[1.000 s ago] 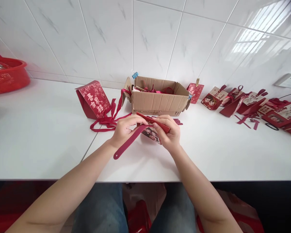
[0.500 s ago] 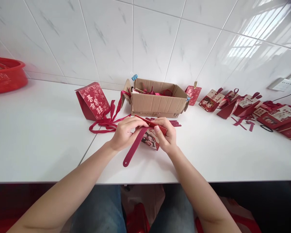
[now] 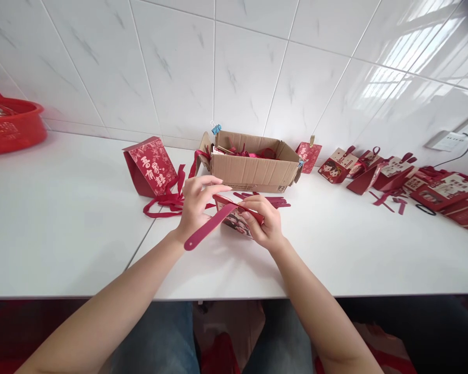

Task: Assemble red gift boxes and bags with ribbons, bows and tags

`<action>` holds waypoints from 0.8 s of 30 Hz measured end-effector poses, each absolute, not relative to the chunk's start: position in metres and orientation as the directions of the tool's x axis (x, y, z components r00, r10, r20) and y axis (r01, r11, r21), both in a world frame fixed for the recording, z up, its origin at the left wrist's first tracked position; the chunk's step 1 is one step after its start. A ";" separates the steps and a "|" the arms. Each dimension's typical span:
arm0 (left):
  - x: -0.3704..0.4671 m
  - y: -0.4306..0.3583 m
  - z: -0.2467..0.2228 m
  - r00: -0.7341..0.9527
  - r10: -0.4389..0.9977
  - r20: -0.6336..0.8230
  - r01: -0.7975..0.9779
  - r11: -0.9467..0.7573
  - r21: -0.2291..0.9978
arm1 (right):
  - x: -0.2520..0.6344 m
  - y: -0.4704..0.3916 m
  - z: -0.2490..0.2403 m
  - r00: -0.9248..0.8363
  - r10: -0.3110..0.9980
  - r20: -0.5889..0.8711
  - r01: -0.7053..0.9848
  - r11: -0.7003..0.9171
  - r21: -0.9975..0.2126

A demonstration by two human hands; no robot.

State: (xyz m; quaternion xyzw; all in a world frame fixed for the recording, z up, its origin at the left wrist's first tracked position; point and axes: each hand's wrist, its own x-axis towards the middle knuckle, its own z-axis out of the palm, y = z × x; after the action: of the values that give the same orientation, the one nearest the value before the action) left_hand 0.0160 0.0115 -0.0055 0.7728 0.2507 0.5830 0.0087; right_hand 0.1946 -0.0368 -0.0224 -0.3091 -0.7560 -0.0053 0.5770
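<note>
Near the middle of the table, my right hand [image 3: 262, 218] grips the top edge of a small red gift box [image 3: 234, 221] printed with cartoon figures. A dark red strap [image 3: 208, 227] with a small hole in its rounded end sticks out from the box top towards the lower left. My left hand [image 3: 198, 203] is raised beside the box, fingers apart, with the strap passing in front of its palm. Just behind the box lie several similar dark red straps [image 3: 276, 201]. The far side of the box is hidden by my right hand's fingers.
Behind stands a cardboard box [image 3: 253, 171] with red ribbons inside. A red box with white characters [image 3: 152, 166] and a loose red ribbon [image 3: 166, 202] are at left, a red basket [image 3: 15, 130] farther left. Several finished-looking gift boxes [image 3: 386, 174] line the right.
My left hand has let go of the box top, lifted and opened its fingers. The strap's free end has swung left and up. My right hand still grips the box.
</note>
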 end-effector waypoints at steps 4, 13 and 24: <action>0.017 0.010 -0.003 0.315 0.465 0.828 0.272 -0.880 0.390 | 0.196 -0.034 -0.023 -0.119 0.492 0.862 0.495 0.782 -0.379; 0.020 0.008 0.004 0.340 0.626 0.702 0.080 -0.763 0.642 | 0.196 -0.032 -0.022 -0.062 0.461 0.885 0.530 0.767 -0.363; 0.020 0.002 0.011 0.495 0.818 0.292 -0.135 -0.260 0.956 | 0.196 -0.031 -0.021 -0.115 0.392 0.913 0.569 0.779 -0.263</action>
State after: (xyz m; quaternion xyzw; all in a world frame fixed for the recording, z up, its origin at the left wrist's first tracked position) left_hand 0.0196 0.0016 0.0106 0.6658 0.2565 0.4321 0.5515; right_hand 0.1958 -0.0313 -0.0212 -0.3236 -0.7426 -0.0761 0.5814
